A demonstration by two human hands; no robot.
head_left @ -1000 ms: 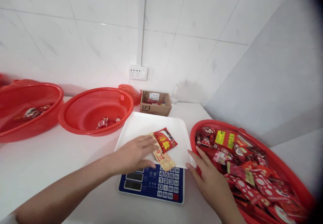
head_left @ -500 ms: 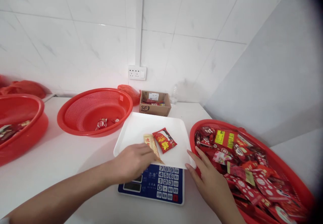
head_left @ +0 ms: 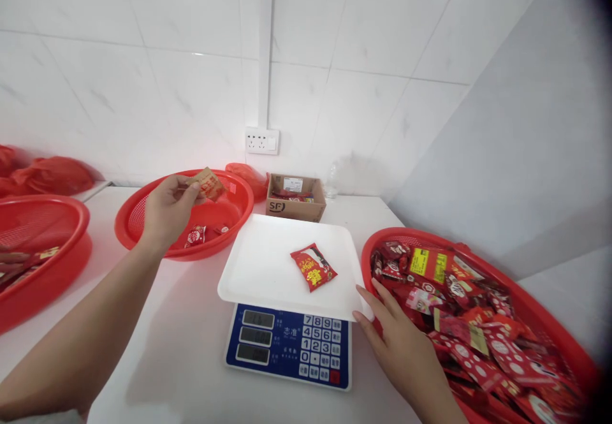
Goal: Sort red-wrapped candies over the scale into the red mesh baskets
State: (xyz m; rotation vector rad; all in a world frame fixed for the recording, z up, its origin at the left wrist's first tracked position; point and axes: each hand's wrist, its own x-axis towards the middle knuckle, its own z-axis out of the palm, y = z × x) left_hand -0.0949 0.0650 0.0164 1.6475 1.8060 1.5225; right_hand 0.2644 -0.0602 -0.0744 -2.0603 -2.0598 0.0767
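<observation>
My left hand [head_left: 167, 210] pinches a tan snack packet [head_left: 207, 185] and holds it over the middle red basket [head_left: 143, 207], which has a few red packets in its bottom. A single red snack packet [head_left: 313, 267] lies on the white tray [head_left: 268, 271] of the blue-faced scale [head_left: 289, 345]. My right hand [head_left: 396, 341] rests flat with fingers spread at the tray's front right corner, against the rim of the right red basket [head_left: 549, 322] full of red packets.
A third red basket [head_left: 52, 233] with a few packets stands at the left edge, red plastic bags [head_left: 52, 174] behind it. A small cardboard box [head_left: 295, 197] sits against the tiled wall under a socket [head_left: 262, 140]. A tiled side wall closes the right.
My left hand picked the tan packet off the scale tray and carried it left and up over the middle basket. My right hand stayed put.
</observation>
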